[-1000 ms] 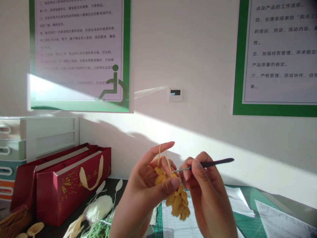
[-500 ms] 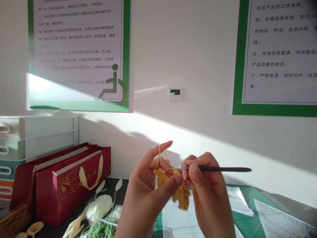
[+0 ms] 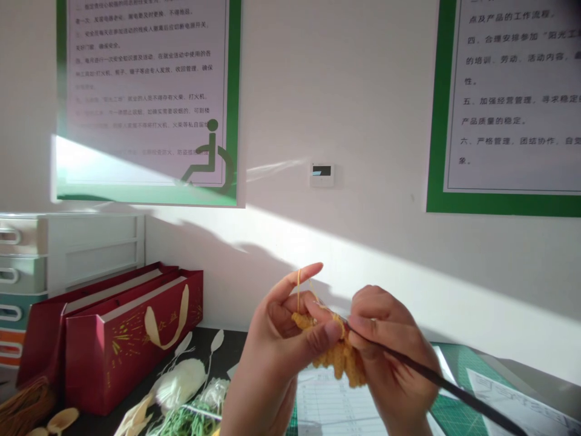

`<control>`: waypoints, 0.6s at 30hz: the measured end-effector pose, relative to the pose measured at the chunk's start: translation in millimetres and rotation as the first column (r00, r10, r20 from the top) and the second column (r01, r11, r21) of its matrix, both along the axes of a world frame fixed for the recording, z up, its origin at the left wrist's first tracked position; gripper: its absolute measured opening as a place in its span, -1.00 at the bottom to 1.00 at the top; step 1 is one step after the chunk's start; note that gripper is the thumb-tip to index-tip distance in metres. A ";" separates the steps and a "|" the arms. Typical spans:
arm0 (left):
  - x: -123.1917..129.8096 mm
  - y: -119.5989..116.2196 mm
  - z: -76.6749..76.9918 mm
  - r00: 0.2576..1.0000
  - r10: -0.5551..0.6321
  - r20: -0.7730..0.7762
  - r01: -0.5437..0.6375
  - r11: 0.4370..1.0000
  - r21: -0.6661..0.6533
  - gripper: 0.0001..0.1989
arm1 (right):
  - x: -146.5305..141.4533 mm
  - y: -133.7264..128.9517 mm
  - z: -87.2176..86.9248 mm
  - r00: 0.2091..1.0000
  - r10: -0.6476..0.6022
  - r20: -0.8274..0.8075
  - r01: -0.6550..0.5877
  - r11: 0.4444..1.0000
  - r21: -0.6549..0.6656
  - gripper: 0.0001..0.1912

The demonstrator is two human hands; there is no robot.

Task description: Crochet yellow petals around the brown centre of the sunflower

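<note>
My left hand pinches a yellow crocheted piece between thumb and fingers. A strand of yellow yarn rises from the piece and runs over my raised left index finger. My right hand grips a dark-handled crochet hook close against the top of the piece. The hook's tip is hidden among my fingers and the stitches. Both hands overlap the lower part of the piece.
A red gift box with a cream ribbon handle stands left, before white drawers. Pale fluffy fibre, green strands and brown yarn lie on the dark table. Printed sheets lie on a green cutting mat.
The crochet hook has swung from level, pointing right, to slanting down to the lower right. My right hand has shifted right and its fingers now cover the hook's tip.
</note>
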State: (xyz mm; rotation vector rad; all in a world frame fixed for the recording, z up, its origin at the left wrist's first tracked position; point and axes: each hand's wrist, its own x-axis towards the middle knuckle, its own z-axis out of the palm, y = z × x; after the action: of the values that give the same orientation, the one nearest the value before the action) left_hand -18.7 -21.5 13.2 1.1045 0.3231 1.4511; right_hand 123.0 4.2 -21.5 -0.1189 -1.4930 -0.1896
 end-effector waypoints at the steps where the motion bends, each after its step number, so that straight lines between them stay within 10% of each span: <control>1: -0.9 0.1 0.0 1.000 -0.010 -0.003 0.010 1.000 0.014 -0.26 | -0.9 0.9 0.5 0.996 0.087 -0.018 -0.088 0.995 -0.053 -0.78; 9: -11.4 -0.3 -1.7 0.989 -0.116 -0.089 0.124 0.988 0.088 -0.41 | -6.1 -8.1 3.6 0.826 0.430 -0.365 -0.536 0.799 -0.271 -0.89; 15: -10.9 3.1 -4.5 0.982 -0.152 -0.111 0.167 0.977 0.133 -0.66 | -10.6 -13.3 11.2 0.634 0.556 -0.537 -0.773 0.475 -0.420 -0.72; 18: -6.2 1.8 -5.9 0.993 0.003 -0.119 0.017 0.986 0.169 -0.69 | -13.8 -10.2 9.5 0.698 0.508 -0.505 -0.716 0.502 -0.486 -0.73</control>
State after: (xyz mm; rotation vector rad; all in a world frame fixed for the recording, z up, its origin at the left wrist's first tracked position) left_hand -24.9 -19.7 7.3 1.3320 0.2830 1.4295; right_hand 109.2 -6.0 -11.9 -0.1521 -1.1393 0.9475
